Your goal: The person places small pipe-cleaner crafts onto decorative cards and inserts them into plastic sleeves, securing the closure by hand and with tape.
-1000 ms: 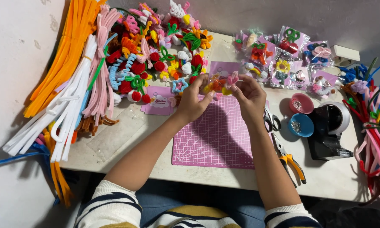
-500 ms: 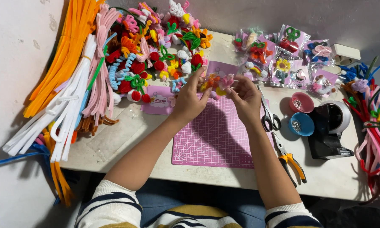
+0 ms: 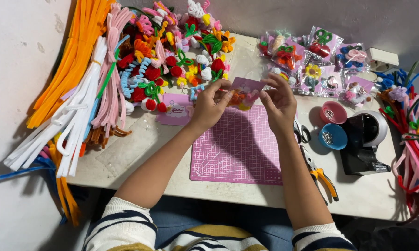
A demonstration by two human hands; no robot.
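- The left hand (image 3: 211, 106) and right hand (image 3: 278, 103) are raised just above the far edge of the pink cutting mat (image 3: 237, 148), each pinching one side of a small clear packet (image 3: 244, 96) between thumb and fingertips.
- The packet holds a pink backing card and a little orange-and-pink pipe-cleaner charm; it hangs between the two hands, clear of the table (image 3: 139, 153).
- By the look of it the packet is very light, its film thin and slippery, the card slightly stiff, the fuzzy charm soft and easily squashed; the card's edges seem the safest place to grip, not the charm.
- Just right of the right hand lie one pair of scissors (image 3: 302, 134) and, nearer the person, one pair of yellow-handled pliers (image 3: 322, 177).
- Further right stand two small bowls, one pink (image 3: 333, 113) and one blue (image 3: 332, 136), and one black tape dispenser (image 3: 364, 142).
- Beyond the right hand sits a cluster of filled packets (image 3: 311, 60), roughly ten; overlaps prevent an exact count.
- Beyond the left hand is a heap of loose charms (image 3: 172, 51), too many to count, with one pink card (image 3: 174, 111) beside it.
- Far left lie bundles of orange, white and pink pipe cleaners (image 3: 74, 93); another bundle (image 3: 416, 139) lies far right.
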